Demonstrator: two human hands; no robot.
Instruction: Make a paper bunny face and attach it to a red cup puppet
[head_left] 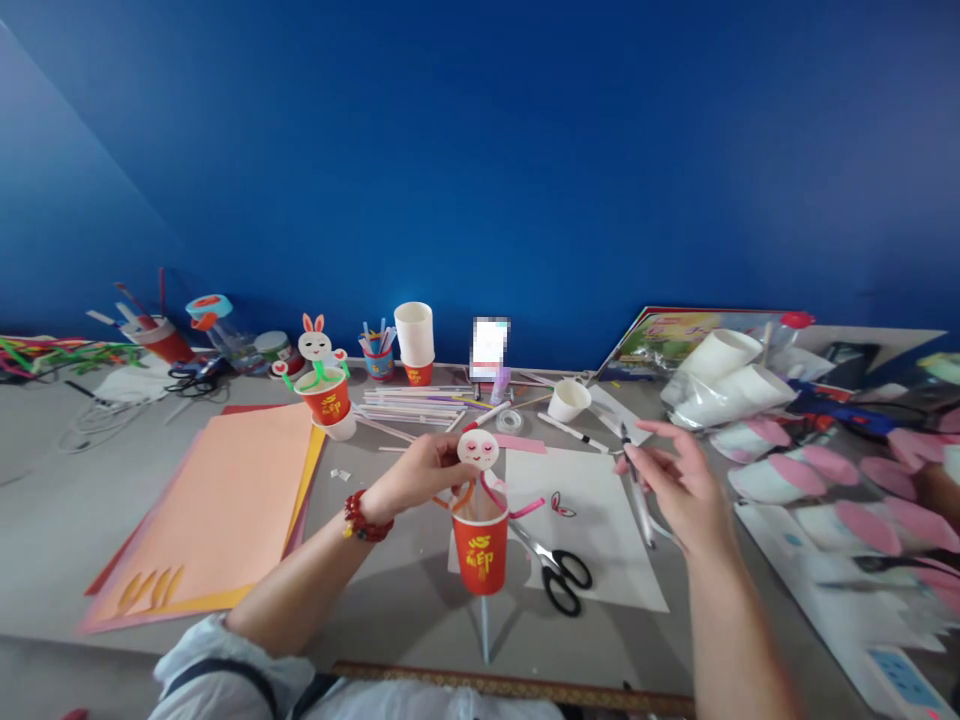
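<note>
My left hand, a beaded bracelet at its wrist, pinches the edge of a round paper face with pink cheeks and closed eyes. Below the face, pipe cleaners in orange and pink stick out of a red paper cup. A pale straw comes down from the cup's underside. Off to the right, my right hand is closed on a slim dark pen, its tip pointing away from me. Scissors with black handles lie between the cup and my right hand, near small cut-out paper ears.
White paper lies under the scissors. Coloured sheets are stacked at left. Behind them stands a finished-looking rabbit puppet cup. Straws, a tape roll and a white cup sit farther back. Pink-and-white paper cups crowd the right.
</note>
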